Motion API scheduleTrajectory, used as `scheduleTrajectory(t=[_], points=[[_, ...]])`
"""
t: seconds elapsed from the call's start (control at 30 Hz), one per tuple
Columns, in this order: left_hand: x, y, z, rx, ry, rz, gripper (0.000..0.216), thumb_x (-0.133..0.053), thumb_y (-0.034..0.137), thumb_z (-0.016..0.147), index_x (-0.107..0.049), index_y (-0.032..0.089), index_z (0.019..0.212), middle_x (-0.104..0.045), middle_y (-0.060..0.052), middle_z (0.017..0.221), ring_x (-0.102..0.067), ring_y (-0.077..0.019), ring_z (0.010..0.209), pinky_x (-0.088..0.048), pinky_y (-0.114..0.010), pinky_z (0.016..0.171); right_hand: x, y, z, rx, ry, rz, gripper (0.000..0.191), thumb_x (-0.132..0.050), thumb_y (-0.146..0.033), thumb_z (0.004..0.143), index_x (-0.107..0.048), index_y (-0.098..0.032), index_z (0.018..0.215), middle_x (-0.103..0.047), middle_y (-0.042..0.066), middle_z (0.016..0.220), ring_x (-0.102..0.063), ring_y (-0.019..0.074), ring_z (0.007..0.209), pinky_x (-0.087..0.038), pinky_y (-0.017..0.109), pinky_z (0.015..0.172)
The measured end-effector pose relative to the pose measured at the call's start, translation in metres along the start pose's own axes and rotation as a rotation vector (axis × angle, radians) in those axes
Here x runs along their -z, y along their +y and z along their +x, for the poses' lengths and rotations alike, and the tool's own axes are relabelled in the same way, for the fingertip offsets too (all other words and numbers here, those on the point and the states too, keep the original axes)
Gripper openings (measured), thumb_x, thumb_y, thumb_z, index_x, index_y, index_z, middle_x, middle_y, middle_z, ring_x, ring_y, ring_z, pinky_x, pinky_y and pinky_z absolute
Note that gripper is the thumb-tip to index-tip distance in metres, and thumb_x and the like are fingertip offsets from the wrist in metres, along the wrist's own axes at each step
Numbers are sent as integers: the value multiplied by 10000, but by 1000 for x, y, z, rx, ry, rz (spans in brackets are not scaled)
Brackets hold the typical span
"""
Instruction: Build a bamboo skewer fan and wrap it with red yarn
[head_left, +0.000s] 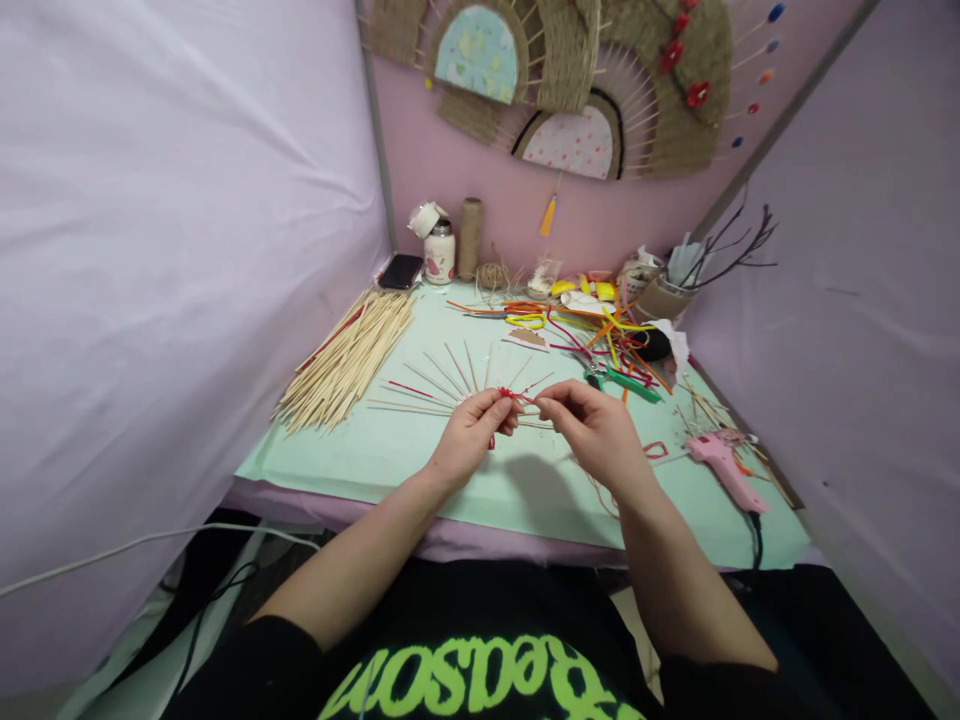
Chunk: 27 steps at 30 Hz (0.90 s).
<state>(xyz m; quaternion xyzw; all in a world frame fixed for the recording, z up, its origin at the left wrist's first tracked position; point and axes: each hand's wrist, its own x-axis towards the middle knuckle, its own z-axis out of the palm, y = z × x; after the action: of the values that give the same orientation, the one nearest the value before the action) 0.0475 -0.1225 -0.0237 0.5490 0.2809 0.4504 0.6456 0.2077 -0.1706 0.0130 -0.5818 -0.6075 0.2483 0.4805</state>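
Between thumb and fingers, my left hand [480, 420] pinches a small red flower-like piece [507, 393] of cord. A thin red cord [526, 399] runs from it to my right hand [589, 420], whose thumb and forefinger pinch its other stretch. Both hands are raised over the table, close together. Behind and below them, thin wooden sticks [442, 372] fan out on the tabletop, one of them partly red. Their meeting point is hidden by my hands. Loose pinkish cord [600, 495] trails down under my right wrist.
At the left lies a big pile of wooden sticks [349, 360]. Pliers with green handles [631, 384], yellow-handled scissors [526, 321] and coloured pipe cleaners lie at the back right. A pink glue gun [726, 470] rests at the right. A phone [400, 271], a bottle [439, 252] and a twine spool [470, 238] are at the back.
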Motion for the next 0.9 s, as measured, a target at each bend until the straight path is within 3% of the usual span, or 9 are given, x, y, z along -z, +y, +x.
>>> scheduleTrajectory(t=[0.17,0.37,0.53,0.7,0.8,0.9], points=[[-4,-3,-2,-17,21,52,314,-616,453,857,-670,152,787,-643,-35,740,-608,-138,725,-469,-240,643,-21,-6,-7,31,134,151,163,-628,-354,873,-667,-202,832,-690,16,754,-621,151,677,-489,276,635],[-9,-5,-7,-115,150,91,268,-608,407,871,-710,162,834,-662,-42,799,-616,-141,725,-498,-257,662,-41,-2,-9,7,266,232,189,-665,-379,856,-625,-218,946,-692,13,773,-654,162,703,-513,293,649],[-9,-13,-9,-240,225,195,244,-586,369,898,-728,173,866,-669,-63,881,-603,-152,797,-485,-250,657,-44,-2,-7,-122,181,494,339,-747,-356,777,-517,-231,993,-634,-56,651,-571,113,577,-438,238,549],[-6,-14,-8,-263,179,189,297,-602,426,885,-736,165,841,-682,-101,1019,-609,-167,837,-483,-252,628,-41,0,-3,-351,36,741,537,-819,-385,669,-479,-226,1053,-605,-83,592,-438,68,457,-311,195,458],[-6,-12,-8,-252,135,170,301,-596,423,887,-740,172,805,-691,-103,1050,-622,-186,907,-500,-266,686,-39,2,-2,-435,-36,801,601,-848,-397,626,-499,-210,1078,-600,-76,587,-435,63,456,-300,192,464],[-6,-11,-8,-217,116,156,256,-594,380,893,-761,189,862,-698,-92,1080,-620,-196,1005,-499,-294,840,-37,4,-2,-486,-108,827,591,-844,-422,636,-519,-208,1081,-564,-83,574,-432,65,463,-293,195,470]])
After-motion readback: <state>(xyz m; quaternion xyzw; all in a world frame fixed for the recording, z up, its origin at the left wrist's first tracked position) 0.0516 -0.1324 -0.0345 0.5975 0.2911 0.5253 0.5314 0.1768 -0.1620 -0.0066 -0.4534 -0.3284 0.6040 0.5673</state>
